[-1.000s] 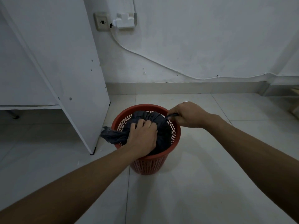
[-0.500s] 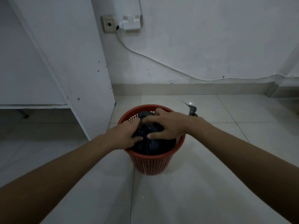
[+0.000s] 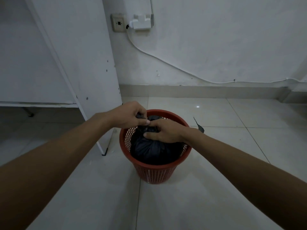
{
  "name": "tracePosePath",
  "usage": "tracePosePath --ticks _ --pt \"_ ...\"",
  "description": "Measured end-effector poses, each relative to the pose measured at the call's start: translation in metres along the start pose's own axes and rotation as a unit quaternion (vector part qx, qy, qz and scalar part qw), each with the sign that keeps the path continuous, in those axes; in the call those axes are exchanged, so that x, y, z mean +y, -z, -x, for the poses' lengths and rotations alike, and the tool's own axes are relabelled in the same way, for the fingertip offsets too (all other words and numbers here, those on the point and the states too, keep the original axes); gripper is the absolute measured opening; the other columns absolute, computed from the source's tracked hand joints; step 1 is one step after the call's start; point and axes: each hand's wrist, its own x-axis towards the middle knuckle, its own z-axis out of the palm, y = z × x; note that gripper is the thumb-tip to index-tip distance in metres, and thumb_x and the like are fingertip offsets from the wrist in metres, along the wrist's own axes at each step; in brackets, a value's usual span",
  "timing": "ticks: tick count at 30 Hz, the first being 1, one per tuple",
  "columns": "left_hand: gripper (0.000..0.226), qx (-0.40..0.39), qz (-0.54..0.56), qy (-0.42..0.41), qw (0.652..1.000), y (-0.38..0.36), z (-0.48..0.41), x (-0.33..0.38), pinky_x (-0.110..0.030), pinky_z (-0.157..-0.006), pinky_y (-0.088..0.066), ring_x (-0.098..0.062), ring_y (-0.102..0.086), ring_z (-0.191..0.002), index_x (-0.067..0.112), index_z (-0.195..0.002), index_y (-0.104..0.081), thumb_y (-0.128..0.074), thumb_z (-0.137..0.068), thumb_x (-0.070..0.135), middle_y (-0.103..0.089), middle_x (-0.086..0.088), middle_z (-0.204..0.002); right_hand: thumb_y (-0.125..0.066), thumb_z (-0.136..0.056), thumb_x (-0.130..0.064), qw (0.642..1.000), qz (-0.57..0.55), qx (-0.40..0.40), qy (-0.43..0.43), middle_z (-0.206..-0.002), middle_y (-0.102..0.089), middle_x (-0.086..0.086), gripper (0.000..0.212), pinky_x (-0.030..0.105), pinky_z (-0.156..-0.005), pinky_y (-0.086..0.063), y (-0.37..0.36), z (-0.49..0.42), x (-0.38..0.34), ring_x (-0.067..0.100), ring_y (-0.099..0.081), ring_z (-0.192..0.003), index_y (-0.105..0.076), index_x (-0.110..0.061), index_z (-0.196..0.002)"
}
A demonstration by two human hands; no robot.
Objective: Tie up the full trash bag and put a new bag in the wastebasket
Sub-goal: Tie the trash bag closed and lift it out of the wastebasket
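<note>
The right hand (image 3: pixel 163 131) hides the black trash bag's (image 3: pixel 154 150) gathered neck inside the red wastebasket (image 3: pixel 154 173), clamped on it; the left hand (image 3: pixel 131 116) pinches a bag end above the rim.

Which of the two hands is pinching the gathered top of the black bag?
The left hand: its fingertips pinch the bag's twisted neck near the basket's far rim. The right hand lies lower, spread over the black bag inside the red wastebasket.

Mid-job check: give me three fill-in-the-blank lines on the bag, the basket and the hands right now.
1. The black trash bag sits inside the ____ wastebasket.
2. Both the left hand and the right hand grip the bag at its ____.
3. The wastebasket stands on the tiled ____.

Missing words: red; top; floor
</note>
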Motion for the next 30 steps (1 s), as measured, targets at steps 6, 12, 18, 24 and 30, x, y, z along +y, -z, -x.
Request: tracePosePath --ticks 6,12,18,24,30 --pt "0.026 -0.040 -0.002 0.009 0.999 0.007 0.006 -0.021 -0.020 -0.055 -0.045 -0.002 -0.058 -0.061 0.024 -0.070 -0.059 -0.065 -0.095 0.031 -0.061 0.010 -0.065 -0.050 -0.090 -0.058 0.987 0.141 0.078 0.016 -0.093 -0.062 -0.008 0.035 0.030 -0.068 -0.041 -0.013 0.007 0.005 0.020 -0.064 -0.086 -0.057 -0.039 -0.120" --pt "0.029 -0.051 0.008 0.011 0.999 0.009 0.006 -0.035 -0.007 -0.049 -0.038 0.007 -0.054 -0.056 0.027 -0.068 -0.057 -0.064 -0.096 0.028 -0.058 0.024 -0.055 -0.045 -0.093 -0.059 0.984 0.156 0.084 0.022 -0.082 -0.061 -0.012 0.030 0.029 -0.063 -0.044 -0.008 0.012 0.012 0.013 -0.058 -0.073 -0.057 -0.039 -0.112" --pt "0.029 -0.012 -0.067 -0.015 0.998 0.003 0.002 -0.029 -0.024 -0.057 -0.037 -0.005 -0.054 -0.065 0.030 -0.071 -0.049 -0.058 -0.098 0.035 -0.054 0.013 -0.068 -0.043 -0.095 -0.065 0.989 0.147 0.026 -0.024 -0.102 -0.065 -0.006 0.040 0.032 -0.073 -0.050 0.000 0.013 0.014 0.021 -0.067 -0.095 -0.050 -0.040 -0.125" --pt "0.023 0.217 -0.258 -0.168 0.926 -0.010 0.020 -0.002 -0.034 -0.076 -0.032 -0.014 -0.046 -0.084 0.024 -0.079 -0.055 -0.065 -0.084 0.044 -0.051 0.006 -0.088 -0.081 -0.078 -0.045 0.989 -0.061 -0.077 -0.112 -0.128 -0.060 -0.004 0.080 0.040 -0.093 -0.057 0.049 0.040 0.027 0.018 -0.064 -0.111 -0.034 -0.039 -0.142" --pt "0.085 -0.053 -0.112 0.142 0.982 -0.051 0.032 0.026 -0.033 -0.071 -0.055 -0.017 -0.065 -0.059 0.014 -0.059 -0.063 -0.011 -0.094 0.073 -0.066 -0.002 -0.058 -0.076 -0.084 -0.032 0.991 0.094 0.003 -0.100 -0.112 -0.059 -0.002 0.036 0.034 -0.082 -0.056 0.051 0.045 0.015 0.020 -0.061 -0.098 -0.061 -0.027 -0.117"
